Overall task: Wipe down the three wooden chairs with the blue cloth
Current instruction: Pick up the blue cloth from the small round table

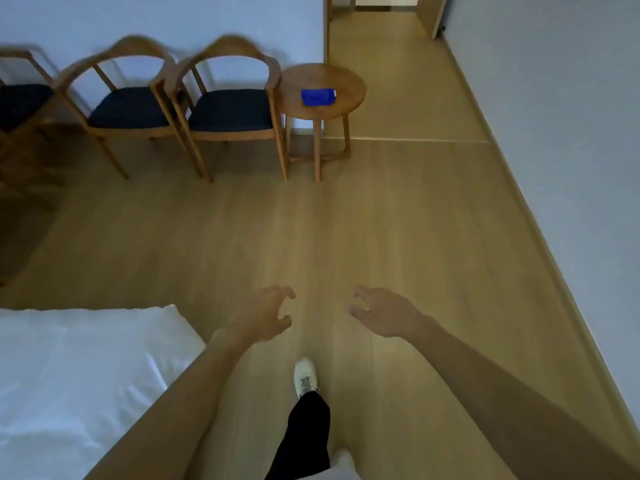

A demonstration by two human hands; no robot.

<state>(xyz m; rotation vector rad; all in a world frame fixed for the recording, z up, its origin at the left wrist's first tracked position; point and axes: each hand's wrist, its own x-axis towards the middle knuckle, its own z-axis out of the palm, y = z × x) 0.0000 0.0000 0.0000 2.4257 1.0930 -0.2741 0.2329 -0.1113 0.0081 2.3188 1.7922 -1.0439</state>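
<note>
The left hand is hovering above the wooden floor, its fingers hanging loosely curled and grasping nothing. The right hand is hovering just beside it, a gap of bare floor lying between the two, and its fingers are likewise relaxed, slightly bent and empty. Below the fingers, toward the person, a white shoe is stepping onto the floor under a black trouser leg. Left of the left fingers and nearer the person, a bed with white bedding is filling the lower corner.

Well ahead of both sets of fingers, the blue cloth is lying folded on the round wooden bench, touched by neither hand. Just left of the bench, the nearest wooden chair is standing against the wall with its dark seat facing the room. A second wooden chair is sitting just beside that one, and a third chair is showing only in part at the far left edge. Right of the bench, a hallway is opening away from the fingers.
</note>
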